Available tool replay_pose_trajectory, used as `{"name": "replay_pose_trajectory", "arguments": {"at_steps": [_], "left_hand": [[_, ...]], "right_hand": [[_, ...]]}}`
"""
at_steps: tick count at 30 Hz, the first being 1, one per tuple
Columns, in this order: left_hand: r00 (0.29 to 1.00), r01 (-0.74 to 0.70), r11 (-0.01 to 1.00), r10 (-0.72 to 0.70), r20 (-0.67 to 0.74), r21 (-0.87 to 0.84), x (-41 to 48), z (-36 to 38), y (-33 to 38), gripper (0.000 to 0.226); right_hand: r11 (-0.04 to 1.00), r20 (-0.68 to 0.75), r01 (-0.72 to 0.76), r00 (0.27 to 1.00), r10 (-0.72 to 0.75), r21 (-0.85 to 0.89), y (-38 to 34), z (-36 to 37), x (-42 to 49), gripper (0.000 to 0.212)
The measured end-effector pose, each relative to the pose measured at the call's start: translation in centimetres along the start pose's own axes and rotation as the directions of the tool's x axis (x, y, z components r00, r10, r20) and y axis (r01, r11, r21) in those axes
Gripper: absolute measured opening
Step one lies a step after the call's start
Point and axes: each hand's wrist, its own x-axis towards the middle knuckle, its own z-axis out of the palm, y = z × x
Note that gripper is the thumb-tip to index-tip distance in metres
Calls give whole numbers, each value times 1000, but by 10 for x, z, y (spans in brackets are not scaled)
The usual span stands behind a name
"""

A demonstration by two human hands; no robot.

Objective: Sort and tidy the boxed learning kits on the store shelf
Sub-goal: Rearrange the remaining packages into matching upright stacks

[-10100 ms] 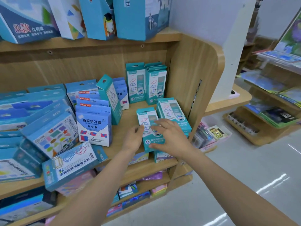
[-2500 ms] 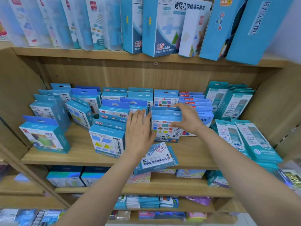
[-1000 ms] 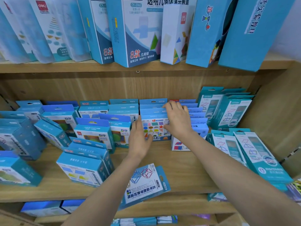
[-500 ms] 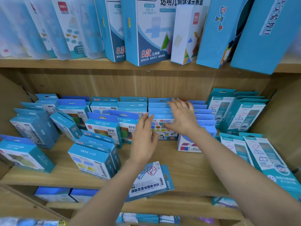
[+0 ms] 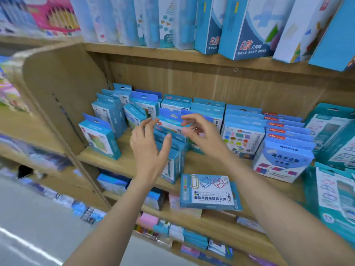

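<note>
Rows of small blue boxed kits stand on the middle wooden shelf. My left hand hovers open in front of a short row of blue boxes near the shelf's front. My right hand is above and right of that row, fingers loosely spread, holding nothing. One flat kit box lies face up, overhanging the shelf's front edge below my right wrist. A box with coloured shapes and a row of white-and-blue boxes stand to the right.
Tall blue and white boxes lean on the upper shelf. Teal boxes fill the right end. A lone blue box stands at the left by the curved side panel. Lower shelves hold more packets; grey floor lies at the bottom left.
The view has swung left. Both hands have left the shapes box and moved left to the row of blue boxes near the shelf's front.
</note>
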Motion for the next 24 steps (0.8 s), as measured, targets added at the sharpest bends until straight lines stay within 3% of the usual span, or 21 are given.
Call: {"name": "replay_pose_trajectory", "arguments": {"at_steps": [3, 5, 8, 11, 13, 20, 24], "left_hand": [[968, 177, 962, -131, 216, -210, -6, -6, -37, 71], [894, 339, 864, -173, 412, -372, -12, -10, -50, 79], [803, 472, 754, -155, 575, -456, -13, -15, -68, 80], [710, 514, 753, -104, 697, -411, -6, -16, -84, 73], [689, 485, 780, -63, 722, -395, -2, -14, -90, 57], [774, 422, 762, -22, 632, -491, 11, -7, -83, 65], [813, 265, 817, 95, 574, -511, 19, 8, -65, 70]], "right_hand": [[990, 203, -93, 973, 112, -104, -6, 12, -8, 70], [961, 250, -147, 946, 205, -232, -7, 20, -16, 89], [934, 150, -237, 947, 283, -269, -8, 32, -27, 97], [918, 36, -314, 943, 332, -244, -15, 42, -34, 89], [911, -29, -329, 943, 332, -248, -17, 49, -35, 82], [934, -244, -343, 918, 312, -97, -24, 50, -33, 69], [937, -336, -341, 892, 301, -68, -32, 26, -39, 66]]}}
